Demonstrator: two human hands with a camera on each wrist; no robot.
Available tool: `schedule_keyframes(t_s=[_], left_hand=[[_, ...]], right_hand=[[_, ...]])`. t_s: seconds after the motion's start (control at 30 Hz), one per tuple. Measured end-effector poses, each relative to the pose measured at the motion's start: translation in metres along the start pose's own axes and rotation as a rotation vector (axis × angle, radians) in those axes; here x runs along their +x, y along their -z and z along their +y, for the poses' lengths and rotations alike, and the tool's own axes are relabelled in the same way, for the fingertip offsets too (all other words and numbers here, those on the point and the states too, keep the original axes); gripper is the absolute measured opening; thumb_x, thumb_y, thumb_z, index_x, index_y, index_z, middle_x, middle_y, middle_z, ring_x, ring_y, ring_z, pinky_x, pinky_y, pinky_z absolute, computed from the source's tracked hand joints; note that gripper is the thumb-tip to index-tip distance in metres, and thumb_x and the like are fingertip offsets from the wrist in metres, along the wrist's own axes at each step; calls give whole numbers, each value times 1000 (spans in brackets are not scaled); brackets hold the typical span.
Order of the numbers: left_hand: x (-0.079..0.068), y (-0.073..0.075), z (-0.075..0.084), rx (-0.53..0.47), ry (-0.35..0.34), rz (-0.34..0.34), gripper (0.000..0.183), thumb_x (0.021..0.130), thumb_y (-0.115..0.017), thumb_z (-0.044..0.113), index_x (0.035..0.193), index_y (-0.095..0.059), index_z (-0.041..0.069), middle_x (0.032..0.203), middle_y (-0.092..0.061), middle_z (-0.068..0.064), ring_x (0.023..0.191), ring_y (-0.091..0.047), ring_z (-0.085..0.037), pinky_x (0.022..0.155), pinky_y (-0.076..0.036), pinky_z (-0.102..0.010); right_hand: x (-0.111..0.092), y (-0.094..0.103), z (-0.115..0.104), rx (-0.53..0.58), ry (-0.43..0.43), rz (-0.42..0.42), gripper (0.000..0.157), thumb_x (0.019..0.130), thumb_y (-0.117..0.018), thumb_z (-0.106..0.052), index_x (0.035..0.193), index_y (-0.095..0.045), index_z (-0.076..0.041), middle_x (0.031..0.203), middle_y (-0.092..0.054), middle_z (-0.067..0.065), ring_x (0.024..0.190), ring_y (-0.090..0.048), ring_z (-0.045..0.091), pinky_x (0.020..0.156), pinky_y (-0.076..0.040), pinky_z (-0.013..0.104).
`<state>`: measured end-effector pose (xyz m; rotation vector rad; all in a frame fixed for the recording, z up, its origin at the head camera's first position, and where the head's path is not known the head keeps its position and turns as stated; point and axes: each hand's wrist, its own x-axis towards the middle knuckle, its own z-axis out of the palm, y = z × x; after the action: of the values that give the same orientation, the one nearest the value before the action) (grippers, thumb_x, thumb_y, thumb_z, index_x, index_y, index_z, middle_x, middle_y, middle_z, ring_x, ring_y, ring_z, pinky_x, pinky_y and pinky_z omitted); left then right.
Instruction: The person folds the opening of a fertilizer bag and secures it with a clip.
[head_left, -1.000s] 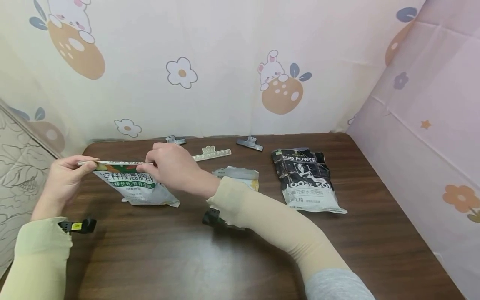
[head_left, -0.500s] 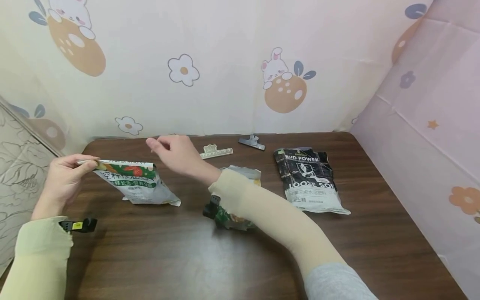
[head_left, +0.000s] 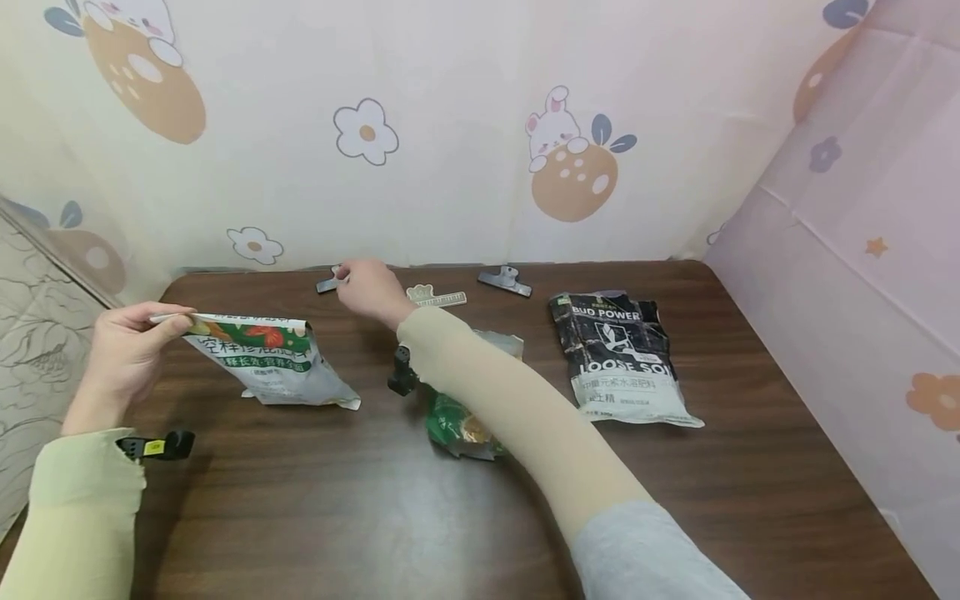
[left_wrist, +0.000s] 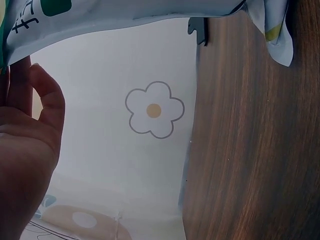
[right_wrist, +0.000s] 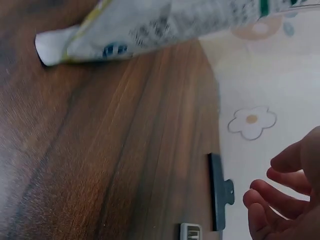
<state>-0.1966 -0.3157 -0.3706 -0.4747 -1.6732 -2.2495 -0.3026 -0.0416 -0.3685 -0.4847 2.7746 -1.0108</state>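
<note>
Left hand point(head_left: 123, 354) pinching the flattened top edge of a white plastic pouch with green and red print point(head_left: 262, 362), holding it propped up with the bottom resting on the dark brown wooden table point(head_left: 315, 500), over at the left side. Same pinch visible from the left wrist view, fingers point(left_wrist: 20, 90) tucked right under the pouch edge point(left_wrist: 125, 12).

Right hand point(head_left: 367, 287) stretched out to the back of the table, fingers loosely curled right at a small grey bag clip point(head_left: 327, 284) near the wall. Gripping nothing, going by the right wrist view: fingertips point(right_wrist: 280, 195) just beside the clip point(right_wrist: 219, 197), apart from it.

Also lying around: a cream ruler-style sealing clip point(head_left: 437, 297) just past the right wrist, another grey clip point(head_left: 506, 281) further right, a green snack bag point(head_left: 461, 425) half hidden under the right forearm, and a black soil bag with white lettering point(head_left: 618, 358) flat on the right side.
</note>
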Motion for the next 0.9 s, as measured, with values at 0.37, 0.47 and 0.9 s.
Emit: schedule_keyframes(t_s=[0.37, 0.47, 0.9], left_hand=[[-2, 8, 9, 65, -22, 20, 17, 86, -60, -24, 90, -73, -13, 80, -74, -8, 71, -65, -10, 67, -53, -17], [-2, 6, 7, 7, -26, 16, 14, 85, -60, -24, 90, -71, -16, 80, -74, -11, 71, -67, -13, 67, -54, -19], [0, 2, -1, -83, -40, -66, 14, 86, -59, -25, 91, -70, -19, 82, -73, -16, 73, -68, -16, 69, -55, -22]], right_hand=[[31, -21, 4, -349, 41, -85, 50, 98, -50, -16, 147, -50, -23, 148, -47, -6, 133, -45, 11, 92, -45, 24], [34, -24, 6, -403, 30, -102, 52, 99, -49, -19, 151, -45, -24, 153, -39, -3, 139, -37, 14, 94, -45, 25], [48, -33, 19, -556, 5, -147, 55, 102, -50, -27, 155, -36, -28, 154, -36, 0, 140, -33, 17, 104, -40, 32]])
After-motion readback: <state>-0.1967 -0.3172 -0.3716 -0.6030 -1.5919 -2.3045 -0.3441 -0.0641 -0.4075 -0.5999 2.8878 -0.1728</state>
